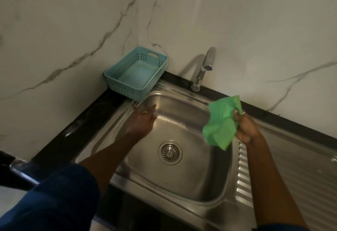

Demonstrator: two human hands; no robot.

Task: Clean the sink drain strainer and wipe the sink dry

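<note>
Sink: steel basin, a few water drops near its back wall.
Strainer: seated in the drain, middle of the sink floor.
Cloth: green, crumpled, up over the sink's right side.
Right hand: fingers curled round the cloth, gripping it above the sink's right rim.
Left hand: fingers stretched out, holding nothing, at the sink's back-left corner; contact with the steel unclear.
Basket: blue, just behind that corner.
Tap: behind the sink.
</note>
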